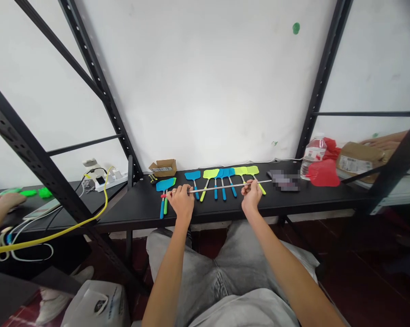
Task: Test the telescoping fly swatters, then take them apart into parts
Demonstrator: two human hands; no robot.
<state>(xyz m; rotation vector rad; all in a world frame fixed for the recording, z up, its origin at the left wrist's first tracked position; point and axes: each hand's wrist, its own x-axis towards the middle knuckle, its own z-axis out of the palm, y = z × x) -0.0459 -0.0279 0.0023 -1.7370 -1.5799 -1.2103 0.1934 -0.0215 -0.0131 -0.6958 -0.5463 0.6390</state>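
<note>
A long telescopic fly swatter [221, 186] lies across both my hands, its thin metal rod drawn out level above the table. Its red mesh-like head [323, 173] is at the far right. My left hand [181, 202] is closed round the handle end, where a red tip pokes out on the left. With the fingers pinched, my right hand [252, 195] grips the rod farther along. Behind the rod lies a row of shorter swatters in blue [193, 175] and yellow-green [210, 174]. Left of my left hand, a blue swatter [165, 184] overlaps a green one.
On the black table [123, 211] stand a small open carton [164, 167] and a clear bottle [314, 152]. A blurred dark item [284, 180] lies near the rod. Black shelf posts rise at both sides. A yellow cable [104, 202] crosses the left; other people's hands [7, 200] show at both edges.
</note>
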